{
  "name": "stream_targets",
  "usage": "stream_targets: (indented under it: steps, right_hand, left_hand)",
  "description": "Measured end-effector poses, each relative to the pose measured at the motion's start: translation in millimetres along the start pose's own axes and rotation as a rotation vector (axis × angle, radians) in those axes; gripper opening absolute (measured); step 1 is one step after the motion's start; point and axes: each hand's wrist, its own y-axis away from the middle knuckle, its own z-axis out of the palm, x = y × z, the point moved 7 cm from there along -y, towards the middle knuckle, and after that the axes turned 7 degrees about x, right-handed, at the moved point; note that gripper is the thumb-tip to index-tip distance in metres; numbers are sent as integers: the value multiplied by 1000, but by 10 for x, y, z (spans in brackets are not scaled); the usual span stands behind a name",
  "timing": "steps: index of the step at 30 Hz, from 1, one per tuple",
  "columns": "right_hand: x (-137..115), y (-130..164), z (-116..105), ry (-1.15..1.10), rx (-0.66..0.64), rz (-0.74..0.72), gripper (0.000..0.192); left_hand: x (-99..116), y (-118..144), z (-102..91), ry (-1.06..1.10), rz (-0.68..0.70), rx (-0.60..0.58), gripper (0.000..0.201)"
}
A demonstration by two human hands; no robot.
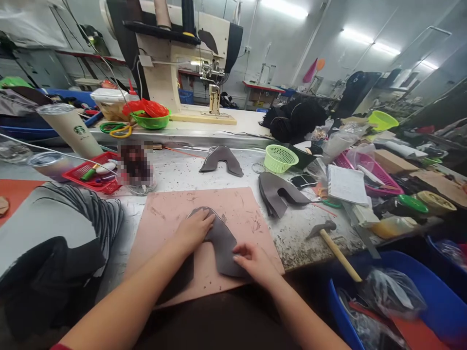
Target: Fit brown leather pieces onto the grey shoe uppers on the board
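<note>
A dark grey, U-shaped flat piece lies on a pinkish board in front of me, its curved end away from me. My left hand rests flat across the curved end, fingers stretched out, and the forearm covers part of the left leg. At the outer edge of the right leg, my right hand pinches the rim between thumb and fingers. Behind the board lies a similar U-shaped piece. To its right is a stack of such pieces.
A hammer lies at the table's right edge, its handle over a blue bin. Layered grey material lies at left, near a red basket. A green basket and notebook stand right. Behind is a sewing machine.
</note>
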Motion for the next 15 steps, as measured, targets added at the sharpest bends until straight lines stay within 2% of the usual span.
stream_targets:
  steps: [4, 10, 15]
  right_hand:
    - [184, 238, -71, -38, 52, 76, 15]
    - [119, 242, -116, 132, 112, -77, 13]
    - [48, 247, -148, 256, 132, -127, 13]
  left_hand:
    - [10, -8, 25, -13, 3, 14, 33]
    - [67, -15, 8, -51, 1, 63, 33]
    - [103, -15, 2, -64, 6, 70, 41]
